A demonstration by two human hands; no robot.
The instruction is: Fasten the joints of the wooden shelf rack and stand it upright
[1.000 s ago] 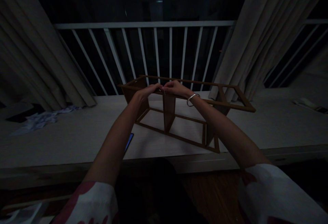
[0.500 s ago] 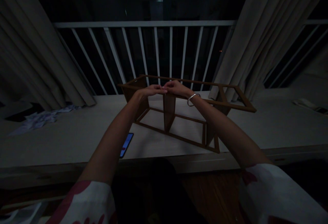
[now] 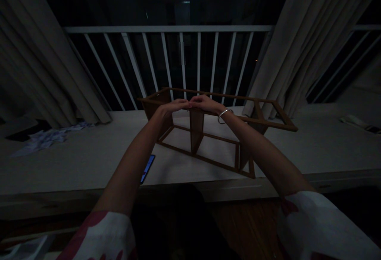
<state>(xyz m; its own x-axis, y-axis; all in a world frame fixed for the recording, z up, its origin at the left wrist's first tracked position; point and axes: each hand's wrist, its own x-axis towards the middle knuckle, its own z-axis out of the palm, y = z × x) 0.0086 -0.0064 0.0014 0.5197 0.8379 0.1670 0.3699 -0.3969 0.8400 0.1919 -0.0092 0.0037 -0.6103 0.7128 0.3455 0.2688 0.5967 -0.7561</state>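
Note:
A brown wooden shelf frame [image 3: 196, 131] lies on its side on a white ledge, its thin rails and cross panels showing. Over its upper front rail, my left hand [image 3: 177, 104] rests with fingers pressed together, tips at the middle panel's top end. My right hand [image 3: 205, 103] meets it there in a pinch, fingertips touching those of the left. Whatever sits between the fingertips is too small and dark to make out. A silver bangle [image 3: 224, 116] circles my right wrist.
On the white ledge [image 3: 98, 160], a lit phone [image 3: 148, 168] lies near the front edge, left of the frame. Crumpled patterned cloth or paper [image 3: 47, 139] lies farther left. White railing [image 3: 169, 29] and curtains [image 3: 276, 49] stand behind.
My fingertips have shifted slightly where they meet on the rail, the left ones drawing back a little to the left. The shelf frame has stayed in place.

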